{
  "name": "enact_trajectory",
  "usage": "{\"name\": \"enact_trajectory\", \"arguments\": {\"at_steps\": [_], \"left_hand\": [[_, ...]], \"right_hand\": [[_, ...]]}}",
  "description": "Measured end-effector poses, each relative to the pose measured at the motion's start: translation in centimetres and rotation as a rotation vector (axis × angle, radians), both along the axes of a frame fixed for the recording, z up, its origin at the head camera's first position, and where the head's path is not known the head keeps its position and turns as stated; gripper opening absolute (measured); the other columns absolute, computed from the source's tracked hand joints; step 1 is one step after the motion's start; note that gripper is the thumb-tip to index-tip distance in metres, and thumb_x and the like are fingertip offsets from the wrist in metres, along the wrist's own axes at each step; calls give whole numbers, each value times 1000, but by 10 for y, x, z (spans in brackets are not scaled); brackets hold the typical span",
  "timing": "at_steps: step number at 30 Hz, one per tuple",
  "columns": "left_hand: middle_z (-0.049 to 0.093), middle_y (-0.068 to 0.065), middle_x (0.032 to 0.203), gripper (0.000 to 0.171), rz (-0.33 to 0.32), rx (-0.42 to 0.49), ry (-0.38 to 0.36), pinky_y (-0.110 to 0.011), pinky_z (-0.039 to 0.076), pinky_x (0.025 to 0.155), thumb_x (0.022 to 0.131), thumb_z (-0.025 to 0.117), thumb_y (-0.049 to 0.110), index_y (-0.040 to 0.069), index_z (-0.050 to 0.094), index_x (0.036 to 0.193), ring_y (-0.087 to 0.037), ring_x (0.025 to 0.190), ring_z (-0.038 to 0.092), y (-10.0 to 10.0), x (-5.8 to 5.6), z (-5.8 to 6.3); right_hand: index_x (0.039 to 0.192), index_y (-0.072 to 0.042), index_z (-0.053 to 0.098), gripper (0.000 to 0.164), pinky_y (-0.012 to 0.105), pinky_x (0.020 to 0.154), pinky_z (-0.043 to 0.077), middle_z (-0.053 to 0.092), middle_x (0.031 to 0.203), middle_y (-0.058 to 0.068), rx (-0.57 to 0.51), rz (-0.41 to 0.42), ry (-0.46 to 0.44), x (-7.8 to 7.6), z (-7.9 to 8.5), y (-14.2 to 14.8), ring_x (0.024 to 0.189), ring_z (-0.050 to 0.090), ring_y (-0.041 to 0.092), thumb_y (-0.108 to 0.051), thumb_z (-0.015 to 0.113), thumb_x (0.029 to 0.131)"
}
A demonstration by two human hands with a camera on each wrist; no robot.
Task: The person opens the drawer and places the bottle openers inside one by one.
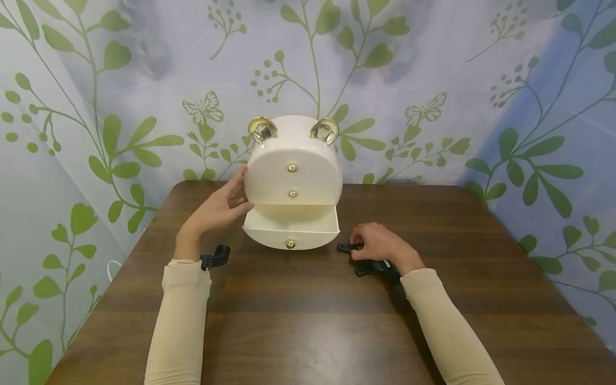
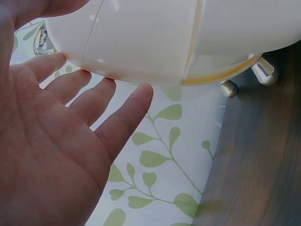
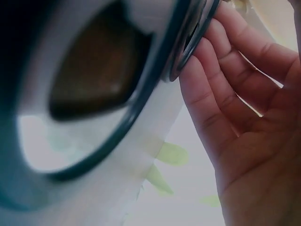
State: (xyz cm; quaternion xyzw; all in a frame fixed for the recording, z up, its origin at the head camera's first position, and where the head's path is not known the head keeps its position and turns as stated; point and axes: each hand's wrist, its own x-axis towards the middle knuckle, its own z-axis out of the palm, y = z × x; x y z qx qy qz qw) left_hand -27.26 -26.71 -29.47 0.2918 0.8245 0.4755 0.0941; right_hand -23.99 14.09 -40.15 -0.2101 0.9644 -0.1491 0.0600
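A cream-white rounded cabinet (image 1: 293, 187) with shiny gold ears and gold knobs stands on the table, its bottom drawer (image 1: 291, 219) pulled out. My left hand (image 1: 216, 208) is at the cabinet's left side with fingers extended. In the left wrist view, its fingertips (image 2: 146, 89) meet the glossy side wall. Just right of the drawer, my right hand (image 1: 380, 243) pinches a small dark piece (image 1: 344, 247) low over the table. In the right wrist view, the fingers hold the edge of a dark-rimmed, shiny object (image 3: 188, 42); I cannot tell its kind.
The brown wooden table (image 1: 308, 321) runs back to a leaf-patterned cloth (image 1: 308, 64) behind the cabinet. Black wrist mounts show at the left wrist (image 1: 215, 259) and below the right wrist. A white cord (image 1: 112, 269) lies beyond the table's left edge.
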Motion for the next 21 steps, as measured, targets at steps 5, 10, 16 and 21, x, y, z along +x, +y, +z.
{"name": "enact_trajectory", "arguments": {"at_steps": [5, 10, 16, 21], "left_hand": [[3, 6, 162, 85, 10, 5, -10, -50, 35, 109, 95, 61, 19, 23, 3, 156, -36, 138, 38, 0, -2, -2], [4, 18, 160, 85, 25, -2, -1, -49, 37, 108, 95, 62, 27, 36, 3, 154, -33, 136, 41, -4, -14, -16], [9, 23, 158, 84, 40, -8, 5, -48, 42, 105, 93, 64, 36, 47, 4, 151, -30, 133, 47, -6, -18, -25], [8, 21, 158, 83, 58, -21, 0, -48, 41, 106, 93, 63, 35, 47, 5, 151, -30, 133, 46, -5, -16, -22]], "right_hand": [[94, -20, 68, 23, 32, 76, 52, 66, 92, -7, -41, -9, 23, 1, 2, 5, 82, 59, 10, -29, 72, 73], [93, -22, 68, 19, 33, 77, 51, 65, 90, -9, -91, -29, 22, 2, 8, 10, 82, 58, 10, -28, 71, 76], [91, -25, 66, 15, 32, 74, 47, 63, 88, -9, -142, -93, 15, 6, 22, 19, 81, 56, 12, -29, 72, 78], [92, -25, 64, 16, 33, 74, 47, 64, 88, -7, -178, -128, 37, 10, 37, 22, 80, 57, 14, -27, 71, 77]]}}
